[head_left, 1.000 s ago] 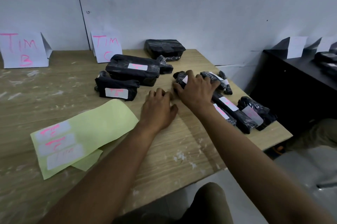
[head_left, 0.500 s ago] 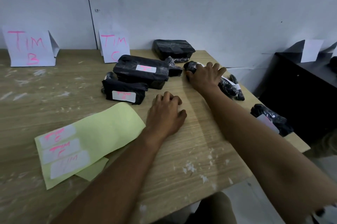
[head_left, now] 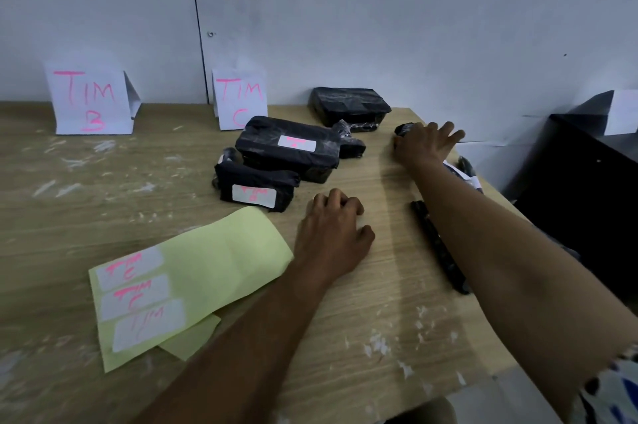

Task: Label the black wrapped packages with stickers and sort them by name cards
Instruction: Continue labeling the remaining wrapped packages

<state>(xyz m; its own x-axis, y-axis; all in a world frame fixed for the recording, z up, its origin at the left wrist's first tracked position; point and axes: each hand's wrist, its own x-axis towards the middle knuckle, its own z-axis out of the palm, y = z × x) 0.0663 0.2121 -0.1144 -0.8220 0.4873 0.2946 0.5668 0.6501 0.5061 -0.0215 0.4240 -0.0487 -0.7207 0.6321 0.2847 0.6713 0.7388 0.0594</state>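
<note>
**Right hand on a small black package at the far edge of the table**

Right hand (head_left: 423,147) stretched out to the far right part of the wooden table (head_left: 379,302), fingers spread wide and laid flat over a small black package (head_left: 403,129), of which only the left end shows. Cannot tell whether actually gripped or merely pressed down. Left hand (head_left: 333,233) resting knuckles-up on the bare table, fingers loosely curled, holding nothing, just right of the yellow sticker sheet (head_left: 207,268).

On that sheet, 3 white stickers (head_left: 138,299) stacked at its left end, each with pink writing. A smaller yellow scrap (head_left: 193,337) poking out beneath its lower edge.

Against the wall, 2 folded paper name cards: "TIM B" (head_left: 89,97) at left, "TIM C" (head_left: 240,99) further right. In front of the "TIM C" card, a large labelled package (head_left: 286,151) with a white sticker on top, and touching its near left side a smaller labelled package (head_left: 255,187) with a sticker on its front face. Behind these, by the wall, an unlabelled flat package (head_left: 350,106), with a little wrapped bundle (head_left: 350,144) between it and the large one.

Under the right forearm, a long thin black package (head_left: 438,247) lying on the table, and further back more wrapped pieces (head_left: 464,171) with a bit of white label, mostly hidden by the arm.
</note>
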